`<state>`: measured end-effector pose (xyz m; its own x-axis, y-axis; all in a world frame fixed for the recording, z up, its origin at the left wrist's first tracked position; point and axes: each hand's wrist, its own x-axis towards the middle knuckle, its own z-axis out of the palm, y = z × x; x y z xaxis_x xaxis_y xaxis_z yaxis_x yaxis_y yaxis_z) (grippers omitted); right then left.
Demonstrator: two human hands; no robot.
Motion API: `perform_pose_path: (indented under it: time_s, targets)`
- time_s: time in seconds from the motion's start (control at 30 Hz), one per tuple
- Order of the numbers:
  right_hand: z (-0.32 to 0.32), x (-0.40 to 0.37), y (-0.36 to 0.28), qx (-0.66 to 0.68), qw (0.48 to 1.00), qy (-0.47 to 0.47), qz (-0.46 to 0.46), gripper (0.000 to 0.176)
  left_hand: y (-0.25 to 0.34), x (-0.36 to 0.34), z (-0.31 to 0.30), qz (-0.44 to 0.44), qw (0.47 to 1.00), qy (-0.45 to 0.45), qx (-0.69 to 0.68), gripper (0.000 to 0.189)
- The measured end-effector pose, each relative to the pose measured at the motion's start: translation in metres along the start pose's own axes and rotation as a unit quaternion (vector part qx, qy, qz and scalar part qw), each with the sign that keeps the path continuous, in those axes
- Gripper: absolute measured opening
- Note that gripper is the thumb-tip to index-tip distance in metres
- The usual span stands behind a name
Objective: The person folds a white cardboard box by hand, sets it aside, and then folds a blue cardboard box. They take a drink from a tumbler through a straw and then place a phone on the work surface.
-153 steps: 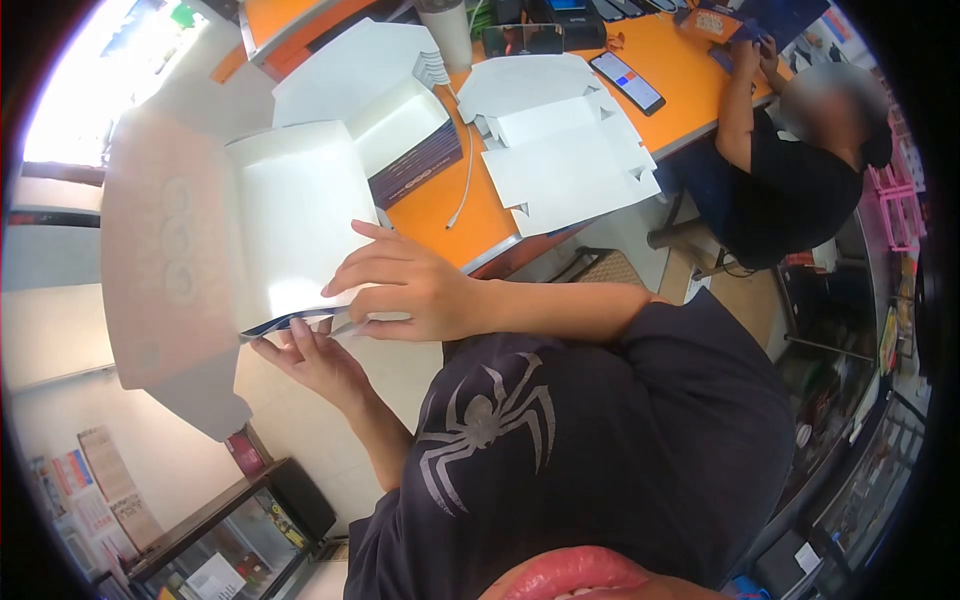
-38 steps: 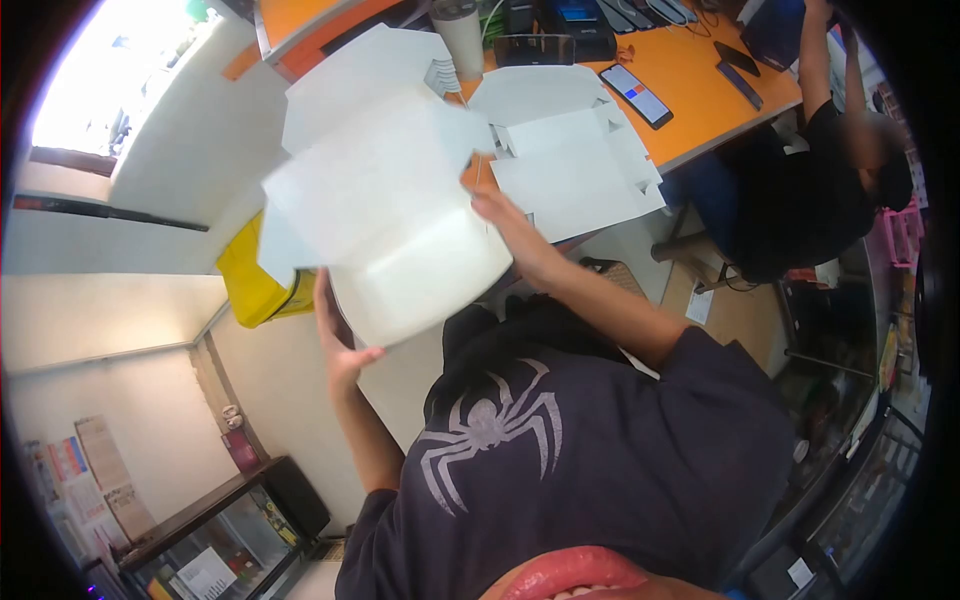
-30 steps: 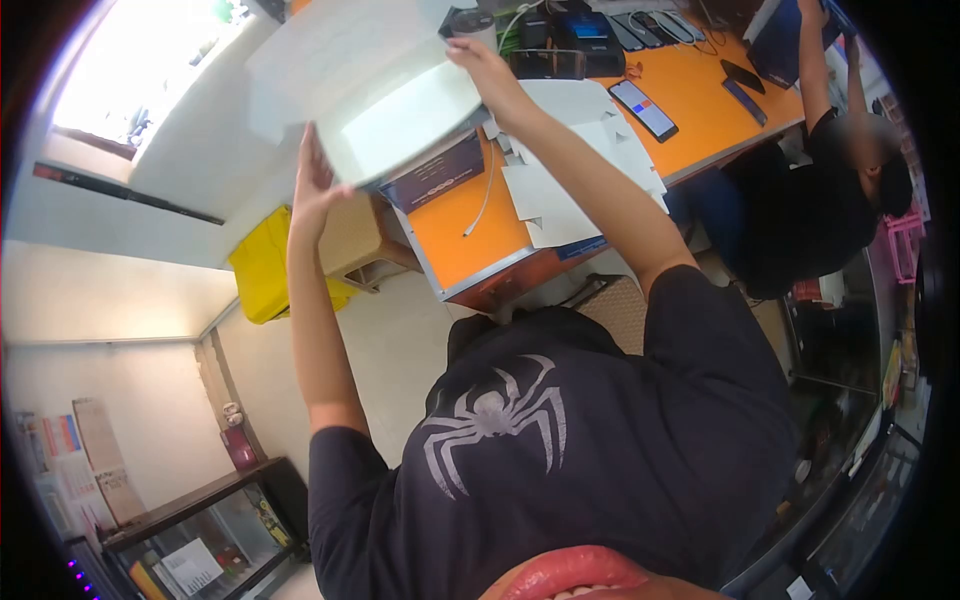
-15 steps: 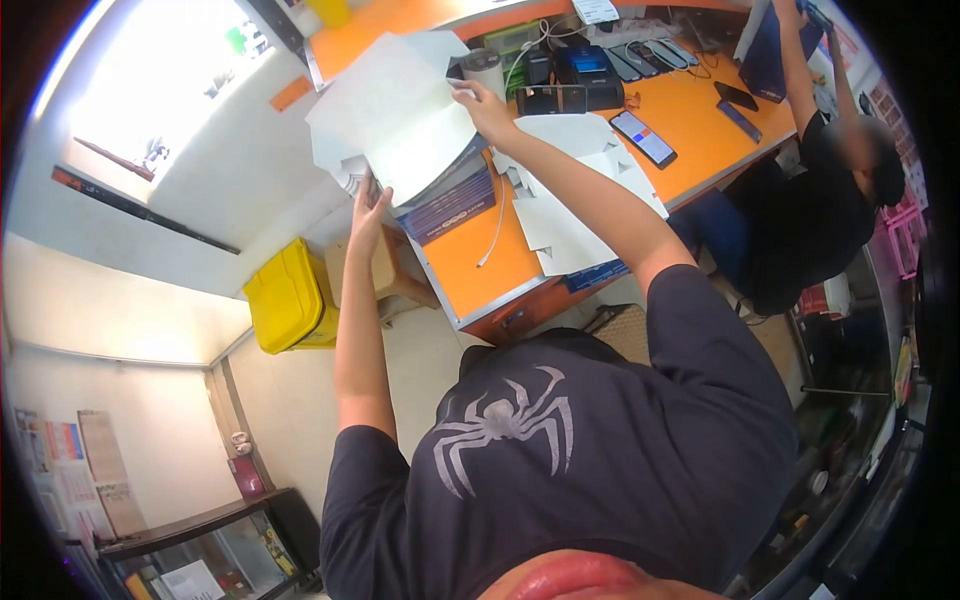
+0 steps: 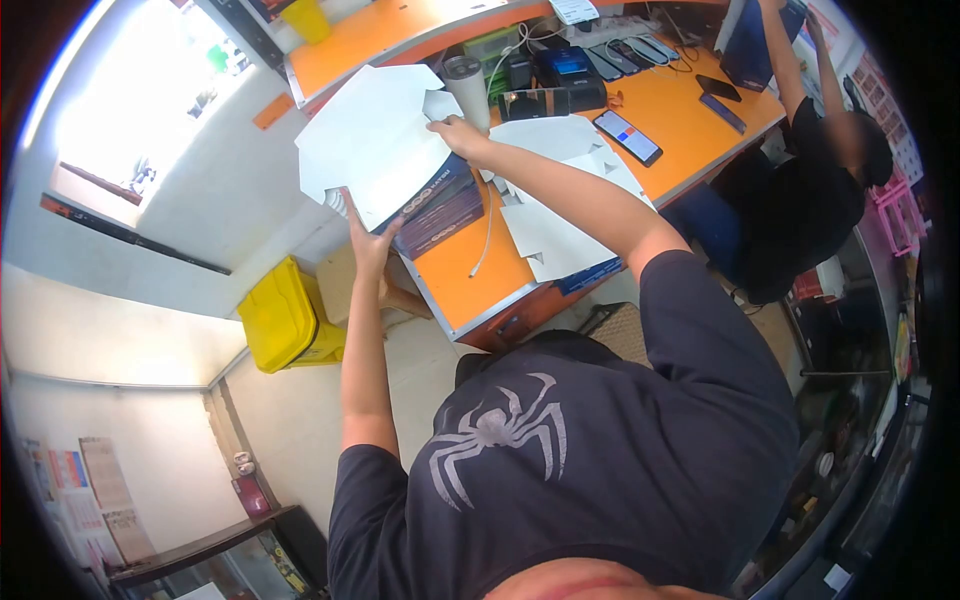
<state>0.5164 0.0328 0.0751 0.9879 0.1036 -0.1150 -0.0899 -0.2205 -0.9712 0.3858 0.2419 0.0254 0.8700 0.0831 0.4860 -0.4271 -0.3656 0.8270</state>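
Observation:
My left hand [image 5: 368, 236] grips the lower left edge of an unfolded white cardboard sheet [image 5: 370, 140] with a dark blue printed outer side. At its right edge, my right hand [image 5: 460, 138] is closed on the same cardboard. The sheet lies over a stack of dark blue printed boxes [image 5: 445, 222] on the orange table [image 5: 470, 290]. Beside it, a second unfolded white cardboard [image 5: 560, 190] lies flat under my right forearm. A white cable [image 5: 488, 235] hangs between the two.
A phone with a lit screen [image 5: 628, 138], a tumbler [image 5: 466, 90], a black device [image 5: 572, 72] and several phones are on the table. A yellow bin [image 5: 285, 318] stands on the floor at the left. Another person [image 5: 800, 210] sits at the right.
The white cardboard has come down flatter onto the box stack, and more of its printed blue side shows. Both hands have stayed on it. The other person's head and arms have shifted slightly.

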Motion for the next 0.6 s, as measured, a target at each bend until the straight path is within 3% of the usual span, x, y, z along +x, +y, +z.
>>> perform_pose_path:
  time_s: [0.13,0.43,0.6]
  targets:
    - [-0.006,0.011,-0.009,-0.025,0.995,-0.069,0.066,0.054,-0.005,0.005,0.001,0.000,0.999,0.026,0.030,0.099]
    - [-0.001,0.009,-0.020,-0.002,0.997,0.012,0.071,0.040,-0.004,0.002,0.011,-0.047,0.994,0.061,-0.073,0.087]
    - [-0.005,0.006,-0.025,-0.014,0.998,-0.003,0.059,0.042,-0.014,0.003,0.017,-0.106,0.972,0.078,-0.193,0.083]
